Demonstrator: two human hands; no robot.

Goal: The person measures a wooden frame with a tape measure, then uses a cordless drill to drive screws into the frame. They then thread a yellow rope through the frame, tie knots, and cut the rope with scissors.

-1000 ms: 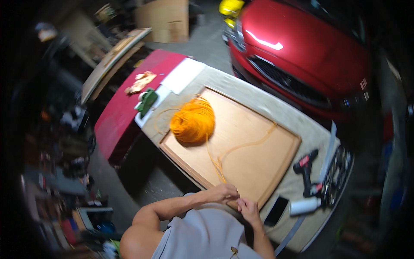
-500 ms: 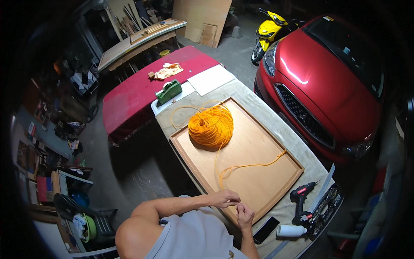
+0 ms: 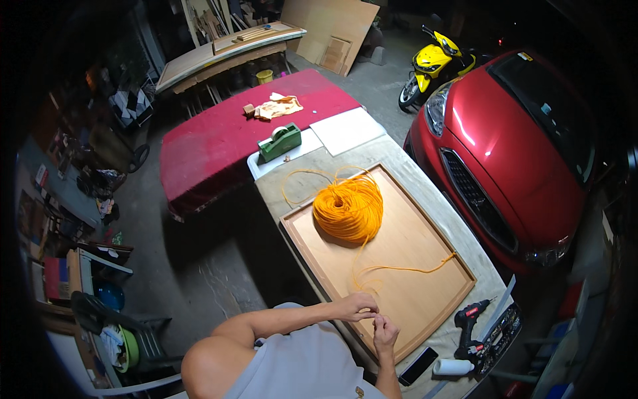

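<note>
A large bundle of orange cord (image 3: 349, 207) lies on a shallow wooden panel with a raised rim (image 3: 432, 319). From the bundle one strand runs down to my hands, and another stretches to a knot at the panel's right rim. My left hand (image 3: 359, 306) is closed in a pinch over the panel's near end, with the cord running to it. Just right of it, my right hand (image 3: 385, 334) is pinched too, fingertips close to the left ones. What lies between the right fingertips is too small to make out.
Right of the panel lie a phone (image 3: 418, 366), a white bottle (image 3: 453, 367), a cordless drill (image 3: 470, 326) and a bit set (image 3: 500, 340). A green tape dispenser (image 3: 279, 142) stands at the far end, before a red-covered table (image 3: 206, 149). A red car (image 3: 505, 153) is parked close on the right.
The whole view has shifted, so the table and its things sit further right. My hands stay pinched together above the panel's near end, and the cord near them has slackened into loops.
</note>
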